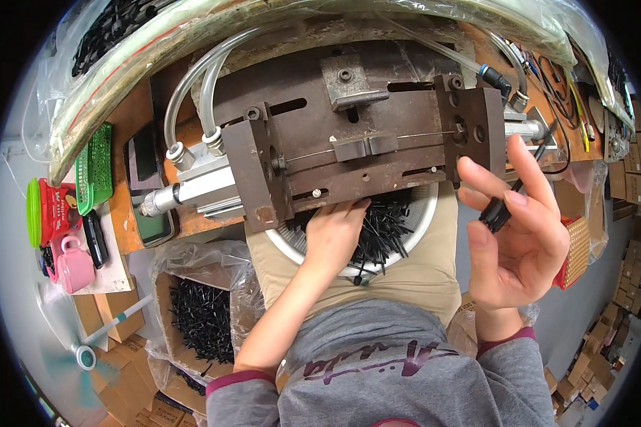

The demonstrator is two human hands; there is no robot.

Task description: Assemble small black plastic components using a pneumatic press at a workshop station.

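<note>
My right hand is raised at the right of the fixture, its thumb and fingers pinching a small black plastic part. The other fingers of that hand are spread upward. My left hand reaches into a white round basin on my lap, among many thin black plastic pieces. Its fingertips are hidden at the near edge of the fixture, so what they grip does not show. Above the basin stands the dark metal fixture, with a small slotted block and thin rods at its middle.
Air cylinders with clear hoses flank the fixture. A plastic-lined box of black pieces stands at lower left. A phone, green basket, pink cup and small fan are left. A red-rimmed basket stands right.
</note>
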